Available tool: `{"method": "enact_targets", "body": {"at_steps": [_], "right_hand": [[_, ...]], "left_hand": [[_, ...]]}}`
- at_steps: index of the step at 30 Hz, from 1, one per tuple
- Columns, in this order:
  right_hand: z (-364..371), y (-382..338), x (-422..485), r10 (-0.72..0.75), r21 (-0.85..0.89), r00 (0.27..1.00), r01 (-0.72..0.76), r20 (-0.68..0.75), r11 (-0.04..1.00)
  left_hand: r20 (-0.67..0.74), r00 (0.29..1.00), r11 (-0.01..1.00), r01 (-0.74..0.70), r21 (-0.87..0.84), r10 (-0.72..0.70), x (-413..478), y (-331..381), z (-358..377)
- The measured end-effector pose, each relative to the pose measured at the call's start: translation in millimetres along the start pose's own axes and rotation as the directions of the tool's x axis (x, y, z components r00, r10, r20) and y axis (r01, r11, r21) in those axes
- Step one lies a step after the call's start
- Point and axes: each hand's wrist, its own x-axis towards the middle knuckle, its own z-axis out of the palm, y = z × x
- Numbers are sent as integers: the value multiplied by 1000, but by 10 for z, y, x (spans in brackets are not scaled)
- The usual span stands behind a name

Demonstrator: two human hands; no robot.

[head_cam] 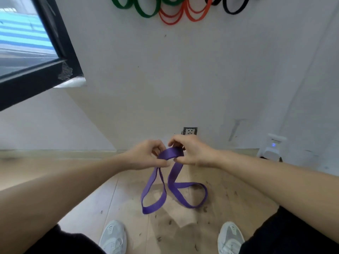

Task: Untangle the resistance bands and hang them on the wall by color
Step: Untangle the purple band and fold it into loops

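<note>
One wide-angle view, worn on the person's head, faces the wall and tilts steeply down. The wall socket (190, 131) sits near mid-frame. Just below it, close to the lens, the left hand (146, 155) and right hand (192, 153) pinch the purple band (171, 153). White shoes (113, 237) lie far below the socket at the bottom edge, and hung bands (146, 15) far above it at the top edge.

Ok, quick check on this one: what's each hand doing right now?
Left hand: pinching the top of the purple band.
Right hand: fingers and thumb curled round the same purple band at its top loop.
</note>
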Motion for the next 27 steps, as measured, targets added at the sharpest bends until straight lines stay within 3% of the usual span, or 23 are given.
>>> {"method": "enact_targets", "body": {"at_steps": [3, 6, 14, 18, 22, 27], "right_hand": [[-19, 2, -44, -3, 41, 1000, 2, 10, 999], [-65, 35, -76, 38, 116, 997, -45, 61, 992], [99, 248, -106, 191, 349, 945, -278, 265, 895], [63, 360, -124, 228, 348, 932, -321, 282, 881], [-112, 433, -115, 217, 315, 956, -271, 196, 910], [-406, 346, -116, 162, 197, 980, -182, 111, 963]], "left_hand": [[-84, 994, 996, -77, -35, 74, -25, 78, 118], [-86, 989, 990, -114, 78, 120, -25, 154, 135], [-109, 966, 970, -241, -36, 236, -2, 383, -66], [-111, 954, 960, -280, -2, 278, -42, 409, -269], [-133, 962, 970, -233, 68, 240, -83, 293, -495], [-63, 994, 968, -70, 241, 88, -93, 68, -615]]}}
